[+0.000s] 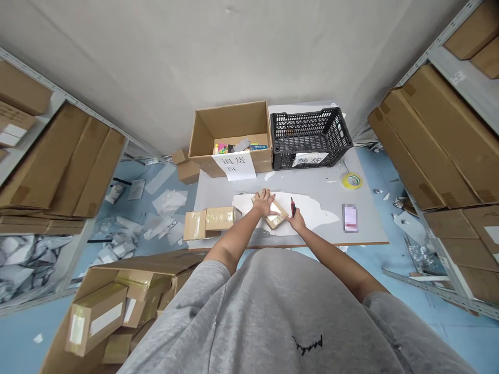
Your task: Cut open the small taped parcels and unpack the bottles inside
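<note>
A small taped cardboard box [279,220] with a white label lies at an angle on the table, close to my body. Pressing on its upper left part is my left hand [265,202], fingers spread. My right hand [297,220] is at the box's right corner, closed around a red and black utility knife [293,206] that points away from me. Whether the blade is out is too small to tell. Under the box is a white patch [315,210] on the grey tabletop.
Behind stand an open carton [230,124] with books and a black crate [312,140]. Taped boxes [220,218] sit left; yellow tape [352,181] and a phone [350,218] lie right. A large carton of parcels [97,317] is at lower left. Shelves flank both sides.
</note>
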A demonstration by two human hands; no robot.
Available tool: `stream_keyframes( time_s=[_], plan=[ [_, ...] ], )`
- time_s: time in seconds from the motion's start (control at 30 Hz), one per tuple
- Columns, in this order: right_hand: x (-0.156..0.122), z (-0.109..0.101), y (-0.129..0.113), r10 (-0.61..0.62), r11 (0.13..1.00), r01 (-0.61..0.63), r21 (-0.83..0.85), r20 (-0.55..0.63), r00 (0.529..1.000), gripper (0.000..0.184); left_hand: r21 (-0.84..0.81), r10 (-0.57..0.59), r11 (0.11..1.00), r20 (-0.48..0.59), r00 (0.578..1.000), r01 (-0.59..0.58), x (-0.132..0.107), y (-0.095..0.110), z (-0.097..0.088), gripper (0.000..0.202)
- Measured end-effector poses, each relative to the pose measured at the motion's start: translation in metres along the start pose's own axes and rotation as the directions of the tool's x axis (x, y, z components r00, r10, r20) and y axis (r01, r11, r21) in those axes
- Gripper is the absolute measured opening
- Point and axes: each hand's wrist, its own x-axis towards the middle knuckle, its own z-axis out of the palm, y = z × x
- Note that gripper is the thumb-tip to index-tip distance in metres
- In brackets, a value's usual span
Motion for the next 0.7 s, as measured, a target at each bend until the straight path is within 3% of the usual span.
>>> stream_keyframes(
  time_s=[0.1,0.3,0.4,0.47,0.53,0.6,0.7],
  plan=[
    [0.012,-0.003,-0.009,-0.035,0.999,0.034,-0.009,-0.039,0.999,0.051,0.044,-0.04,0.998,0.035,0.999,0.038,0.002,-0.001,-0.002,0.114],
    [0.028,-0.011,-0.026,-0.036,0.999,0.04,0.026,-0.141,0.989,0.044,0.003,0.063,0.998,0.02,0.998,-0.064,-0.005,-0.006,0.001,0.107],
    [0.025,-0.012,-0.022,-0.014,0.999,0.018,0.031,-0.145,0.989,0.043,0.025,-0.154,0.988,0.0,0.988,0.154,-0.008,-0.002,0.002,0.097],
    [0.02,-0.01,-0.017,-0.037,0.999,0.041,0.027,-0.134,0.99,0.043,0.015,-0.359,0.933,-0.013,0.933,0.36,-0.006,0.003,0.003,0.09],
    [0.016,-0.007,-0.014,-0.06,0.997,0.066,0.047,-0.114,0.992,0.044,0.008,-0.458,0.889,-0.012,0.889,0.459,-0.003,0.007,0.004,0.083],
    [0.014,-0.004,-0.014,-0.051,0.993,0.059,0.106,-0.076,0.996,0.041,0.026,-0.424,0.905,-0.014,0.905,0.425,0.001,0.008,0.006,0.076],
    [0.011,0.003,-0.022,-0.01,0.967,0.011,0.253,-0.005,1.0,0.03,0.033,-0.278,0.959,-0.055,0.959,0.28,0.005,0.006,0.01,0.066]
  ],
)
